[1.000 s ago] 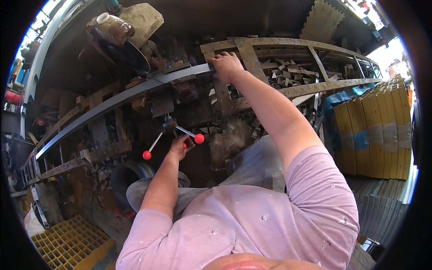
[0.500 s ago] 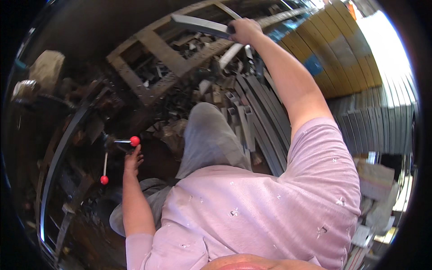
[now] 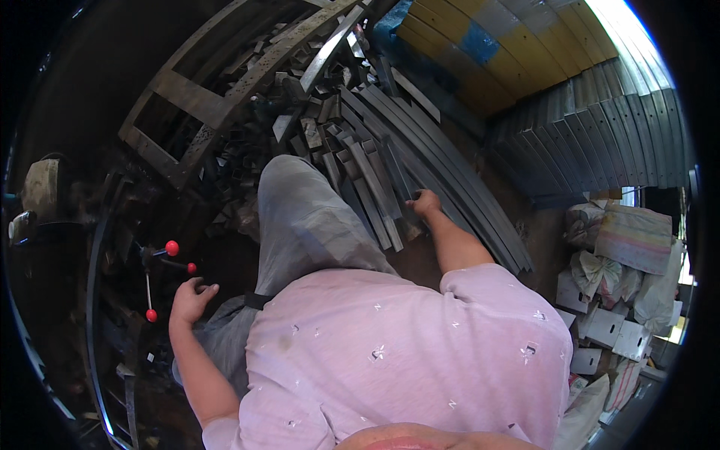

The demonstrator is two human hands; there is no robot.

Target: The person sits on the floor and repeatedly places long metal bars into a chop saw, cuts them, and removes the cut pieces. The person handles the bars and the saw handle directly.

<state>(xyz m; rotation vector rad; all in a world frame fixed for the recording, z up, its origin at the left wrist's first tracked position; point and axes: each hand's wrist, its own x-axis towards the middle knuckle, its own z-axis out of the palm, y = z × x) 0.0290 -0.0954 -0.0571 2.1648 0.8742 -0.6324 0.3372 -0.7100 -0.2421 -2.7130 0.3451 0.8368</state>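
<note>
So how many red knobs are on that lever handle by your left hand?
3. One red knob is uppermost, a second sits just above the left hand, and a third is lowest, left of it. Others may be hidden.

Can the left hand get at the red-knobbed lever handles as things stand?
Probably yes. The left hand is open and sits just right of the red-knobbed lever handles, with nothing visible between them. The right hand is far off, resting on the grey metal strips, so it doesn't interfere.
</note>
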